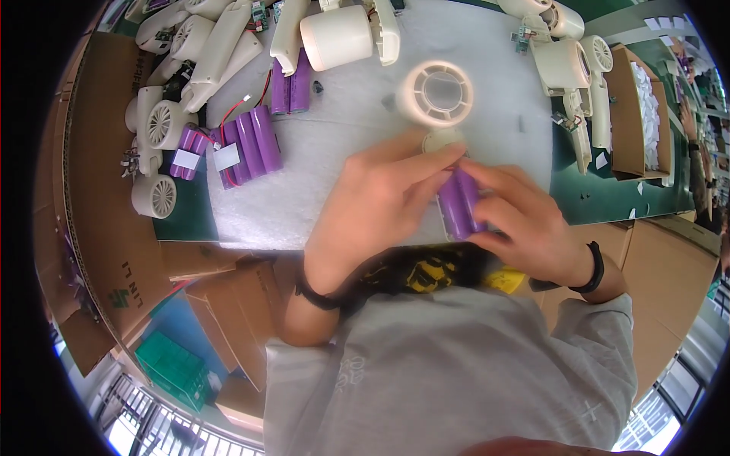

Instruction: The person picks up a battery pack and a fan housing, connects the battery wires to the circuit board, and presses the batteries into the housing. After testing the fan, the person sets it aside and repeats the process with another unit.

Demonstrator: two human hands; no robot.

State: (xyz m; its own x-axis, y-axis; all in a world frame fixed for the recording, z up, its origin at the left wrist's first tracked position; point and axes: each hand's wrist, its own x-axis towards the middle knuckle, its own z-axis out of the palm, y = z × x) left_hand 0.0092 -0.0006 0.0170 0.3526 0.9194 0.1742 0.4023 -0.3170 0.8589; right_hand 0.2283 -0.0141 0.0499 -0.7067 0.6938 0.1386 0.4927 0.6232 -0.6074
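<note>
A cream-white fan housing with a round grilled head (436,93) lies on the pale sheet in front of me, its handle toward me. Along the handle rests a purple battery pack (458,204). My right hand (525,220) is closed round the pack's right side. The fingers of my left hand (380,205) are pinched together at the pack's top end, by the neck of the housing. Whatever is between the left fingertips is small and hidden, though a bit of red shows there. More purple battery packs (261,141) with red wires and white connectors lie to the left.
White housing halves and fan heads (334,38) pile up at the far left; others (563,64) lie at the right. A cardboard box (628,114) of white pieces stands at the far right. Tall cardboard (106,175) borders the left side, with a green crate (171,372) below.
</note>
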